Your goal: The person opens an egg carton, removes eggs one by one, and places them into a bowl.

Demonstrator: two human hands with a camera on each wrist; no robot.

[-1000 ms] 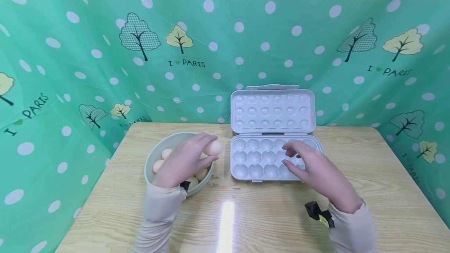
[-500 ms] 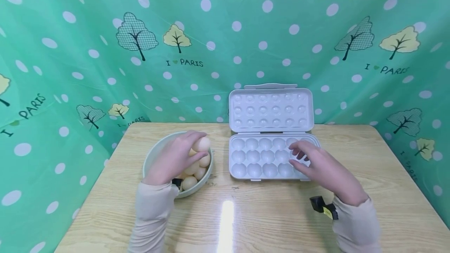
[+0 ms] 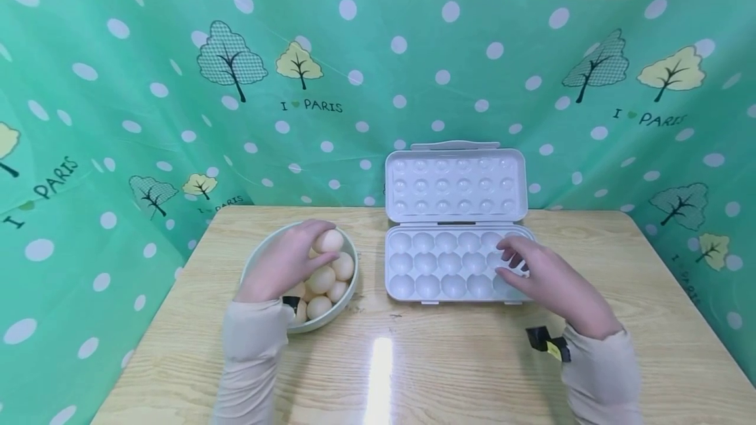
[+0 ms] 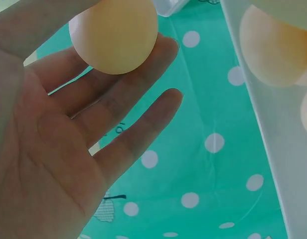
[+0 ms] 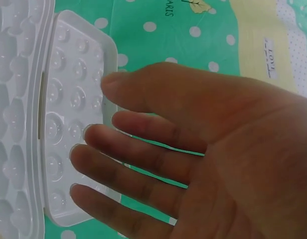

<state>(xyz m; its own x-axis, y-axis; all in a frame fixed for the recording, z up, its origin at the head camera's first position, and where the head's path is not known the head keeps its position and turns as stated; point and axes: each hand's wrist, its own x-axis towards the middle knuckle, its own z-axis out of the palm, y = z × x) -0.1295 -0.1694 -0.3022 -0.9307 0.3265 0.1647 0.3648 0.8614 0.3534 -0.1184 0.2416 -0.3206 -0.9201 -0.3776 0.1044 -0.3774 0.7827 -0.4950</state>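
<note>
My left hand (image 3: 289, 261) pinches an egg (image 3: 328, 241) between thumb and fingers, over the right part of a pale green bowl (image 3: 350, 300). In the left wrist view the same egg (image 4: 113, 40) shows pale cream, with the little finger standing apart from it. More eggs (image 3: 321, 279) are piled in the bowl, some hidden by the hand. An egg tray (image 3: 450, 262) with rows of round cups lies to the right, its lid (image 3: 456, 185) raised behind it. Over the tray's right end my right hand (image 3: 549, 277) hovers with relaxed, parted fingers, holding nothing.
Both containers stand on a light wood table (image 3: 461, 366) with a bright light reflection near its front. A green dotted cloth (image 3: 366, 84) hangs behind and at the sides. A small black camera (image 3: 537, 338) is strapped at my right wrist.
My left hand has moved left with the egg, from the bowl's right rim to farther in over the bowl. My right hand has shifted slightly right over the tray.
</note>
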